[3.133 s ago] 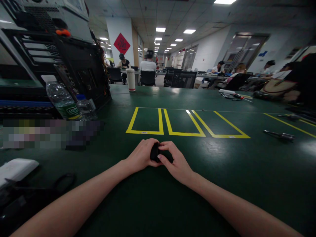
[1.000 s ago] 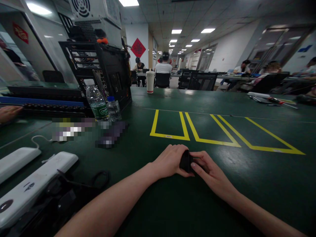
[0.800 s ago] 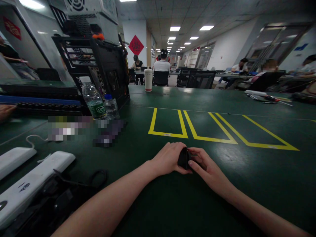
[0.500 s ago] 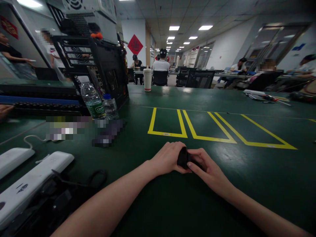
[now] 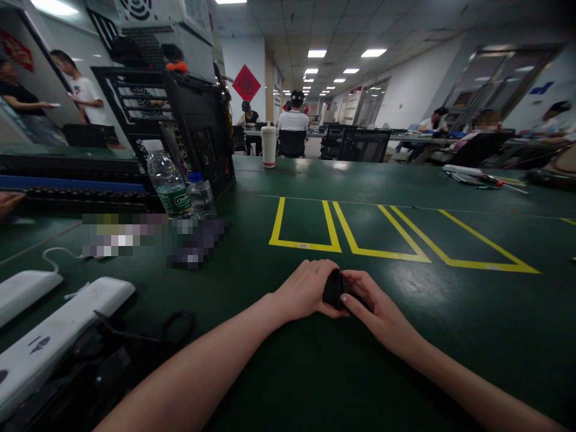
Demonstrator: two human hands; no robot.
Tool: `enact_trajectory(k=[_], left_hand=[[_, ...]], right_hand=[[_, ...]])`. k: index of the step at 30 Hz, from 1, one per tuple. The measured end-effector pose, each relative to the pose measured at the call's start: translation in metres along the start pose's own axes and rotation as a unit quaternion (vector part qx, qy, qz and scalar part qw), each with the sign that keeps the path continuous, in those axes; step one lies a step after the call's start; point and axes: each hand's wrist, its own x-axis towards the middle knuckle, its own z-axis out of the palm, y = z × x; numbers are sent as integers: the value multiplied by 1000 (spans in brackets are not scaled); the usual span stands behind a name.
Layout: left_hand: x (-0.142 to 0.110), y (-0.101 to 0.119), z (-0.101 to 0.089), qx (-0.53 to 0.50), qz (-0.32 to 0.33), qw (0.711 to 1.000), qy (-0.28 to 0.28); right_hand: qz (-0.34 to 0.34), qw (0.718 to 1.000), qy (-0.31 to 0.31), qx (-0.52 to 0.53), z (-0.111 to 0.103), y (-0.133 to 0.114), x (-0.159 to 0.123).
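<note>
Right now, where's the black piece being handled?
Head view, below and slightly right of centre: the black piece is between the left hand and the right hand, touching both, on the near side of the yellow tape outlines.

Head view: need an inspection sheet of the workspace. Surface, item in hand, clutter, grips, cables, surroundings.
Surface: dark green tabletop with yellow tape outlines across the middle.
Item in hand: small black item, partly covered; type unclear.
Grips: bare hands; left grip wraps the item, right grip appears to pinch it from the right.
Clutter: green-labelled bottle, blue-capped bottle, white cup, white oblong devices, dark heap (contents unclear), slim tools far right.
Cables: white cable curving beside the white devices.
Surroundings: black metal frame at left; another person's hand at left edge; seated people beyond; standing people far left.
</note>
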Motion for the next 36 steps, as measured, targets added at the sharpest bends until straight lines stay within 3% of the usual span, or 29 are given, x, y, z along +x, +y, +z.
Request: enact_trajectory(k=[12, 36], left_hand=[[0, 0, 1, 8, 3, 1000, 10], [0, 0, 0, -1, 3, 1000, 11]], right_hand=[[-35, 999, 11, -6, -1, 0, -1], [-7, 1000, -7, 5, 0, 0, 0]])
